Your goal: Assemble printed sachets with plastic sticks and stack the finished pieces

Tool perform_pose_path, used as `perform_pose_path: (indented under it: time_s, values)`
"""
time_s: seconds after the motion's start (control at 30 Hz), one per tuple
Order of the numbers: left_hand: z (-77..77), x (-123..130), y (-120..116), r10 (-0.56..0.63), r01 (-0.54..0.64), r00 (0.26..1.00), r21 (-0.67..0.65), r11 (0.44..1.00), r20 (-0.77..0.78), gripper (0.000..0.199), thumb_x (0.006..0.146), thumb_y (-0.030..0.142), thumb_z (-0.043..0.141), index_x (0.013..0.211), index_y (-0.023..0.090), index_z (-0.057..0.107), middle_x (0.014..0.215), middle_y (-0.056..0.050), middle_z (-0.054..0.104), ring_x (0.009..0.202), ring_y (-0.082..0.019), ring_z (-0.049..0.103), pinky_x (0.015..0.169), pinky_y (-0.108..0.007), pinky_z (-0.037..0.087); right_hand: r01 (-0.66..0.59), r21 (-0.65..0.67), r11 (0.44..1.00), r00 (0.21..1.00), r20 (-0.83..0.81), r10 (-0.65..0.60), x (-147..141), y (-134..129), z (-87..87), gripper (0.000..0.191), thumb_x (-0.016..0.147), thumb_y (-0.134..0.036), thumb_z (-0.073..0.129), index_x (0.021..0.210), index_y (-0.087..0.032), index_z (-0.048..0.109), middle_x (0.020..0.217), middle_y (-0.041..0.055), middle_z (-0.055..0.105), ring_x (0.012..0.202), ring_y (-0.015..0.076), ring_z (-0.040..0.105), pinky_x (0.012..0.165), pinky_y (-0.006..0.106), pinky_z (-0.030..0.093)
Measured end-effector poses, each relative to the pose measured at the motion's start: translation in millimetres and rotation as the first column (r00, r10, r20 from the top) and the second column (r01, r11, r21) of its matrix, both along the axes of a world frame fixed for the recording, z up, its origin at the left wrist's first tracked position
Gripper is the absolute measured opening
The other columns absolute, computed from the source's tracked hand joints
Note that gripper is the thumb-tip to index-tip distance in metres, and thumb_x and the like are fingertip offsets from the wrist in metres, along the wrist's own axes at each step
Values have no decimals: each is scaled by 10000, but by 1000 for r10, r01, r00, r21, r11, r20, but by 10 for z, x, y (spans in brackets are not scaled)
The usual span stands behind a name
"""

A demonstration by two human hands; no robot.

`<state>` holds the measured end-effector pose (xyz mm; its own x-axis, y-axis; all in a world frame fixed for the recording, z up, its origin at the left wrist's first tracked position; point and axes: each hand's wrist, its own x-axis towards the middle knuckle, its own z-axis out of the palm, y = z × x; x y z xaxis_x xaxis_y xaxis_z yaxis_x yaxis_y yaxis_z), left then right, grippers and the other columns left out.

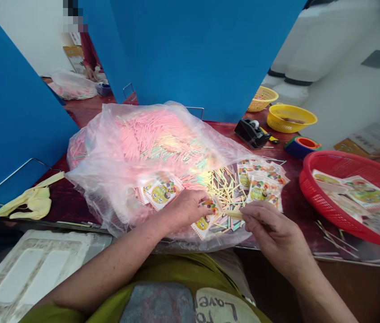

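My left hand [188,208] is closed on the upper part of a small printed packet [204,224], over the front of a large clear plastic bag [92,166]. To its right, my right hand [267,224] pinches a small bundle of pale yellow sticks [235,215]. Loose yellow and green sticks [223,184] lie around and behind both hands. Pink sticks [143,130] fill the bag further back. Another printed packet [163,190] rests on the plastic behind my left wrist, and several more packets [264,181] are piled behind my right hand.
On the right stands a red basket [306,172] of printed packets. Behind it are a tape dispenser [252,133], tape rolls [301,147] and a yellow basket [291,119]. Yellow gloves [38,203] lie left. Blue panels [183,54] rise behind; another person's hand [91,73] shows far left.
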<state>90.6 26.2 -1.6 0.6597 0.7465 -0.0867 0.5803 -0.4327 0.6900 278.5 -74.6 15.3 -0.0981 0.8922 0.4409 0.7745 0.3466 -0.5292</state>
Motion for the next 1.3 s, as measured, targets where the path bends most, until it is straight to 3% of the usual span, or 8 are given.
perform_pose_path:
  time_s: [0.17, 0.27, 0.43, 0.53, 0.63, 0.87, 1.1, 1.3]
  values:
    - [-102, 104, 20, -106, 143, 952, 113, 983, -286, 162, 777, 284, 541, 745, 180, 661, 742, -44, 658, 717, -185, 594, 641, -273, 428, -58, -203, 977, 969, 222, 103, -288, 41, -296, 238, 773, -23, 397, 763, -166, 587, 800, 70, 586, 656, 136, 582, 579, 226, 488]
    - [-99, 148, -7, -132, 239, 919, 258, 936, -373, 150, 771, 229, 528, 802, 168, 661, 810, -89, 669, 801, -240, 606, 709, -337, 445, -80, -235, 969, 977, 173, 122, -281, 69, -381, 237, 771, -18, 394, 715, -161, 575, 742, 60, 569, 622, 132, 564, 552, 222, 481]
    - [-30, 14, 15, -137, 191, 962, 225, 956, -236, 225, 874, 242, 411, 830, 167, 618, 837, -55, 655, 784, -186, 591, 678, -286, 432, 29, 80, 996, 996, -86, -22, 8, 84, -119, 144, 839, -115, 496, 902, -194, 599, 860, 54, 597, 816, 155, 596, 709, 277, 512]
    - [13, -85, 40, -210, 231, 971, 241, 943, -110, 272, 915, 282, 371, 834, 173, 607, 801, -22, 642, 770, -151, 574, 672, -248, 403, 52, 199, 979, 998, -42, -44, 47, 126, 11, 168, 823, -94, 522, 936, -195, 596, 900, 63, 600, 838, 161, 605, 736, 294, 520]
    - [55, -134, 46, -275, 282, 959, 294, 913, -66, 311, 932, 283, 353, 797, 159, 605, 776, -21, 633, 766, -139, 564, 685, -239, 385, -55, 285, 957, 994, 103, 26, -8, 168, 29, 228, 807, -50, 512, 981, -178, 587, 934, 84, 605, 887, 167, 602, 764, 288, 524]
    - [65, -201, -37, -327, 299, 945, 425, 854, -9, 289, 940, 290, 348, 982, 189, 616, 909, -36, 662, 895, -166, 578, 797, -303, 364, -335, 112, 936, 917, 267, 296, -43, 191, 167, 317, 823, -18, 409, 1059, -176, 550, 976, 96, 598, 882, 140, 612, 733, 239, 543]
    - [45, -276, -60, -270, 138, 940, 492, 860, 210, 301, 937, 289, 352, 1046, 177, 608, 987, -49, 684, 941, -155, 596, 873, -329, 344, -302, 222, 927, 909, 360, 209, -76, 175, 429, 357, 810, -31, 444, 1108, -194, 556, 1023, 98, 609, 947, 173, 609, 801, 288, 546]
    - [54, -358, -78, -227, 104, 959, 531, 841, 171, 319, 939, 307, 327, 1081, 202, 593, 1023, -42, 685, 936, -157, 593, 874, -356, 321, -342, 199, 918, 862, 455, 222, -111, 103, 461, 371, 796, -12, 445, 1119, -155, 557, 1074, 129, 596, 1001, 197, 598, 830, 289, 541]
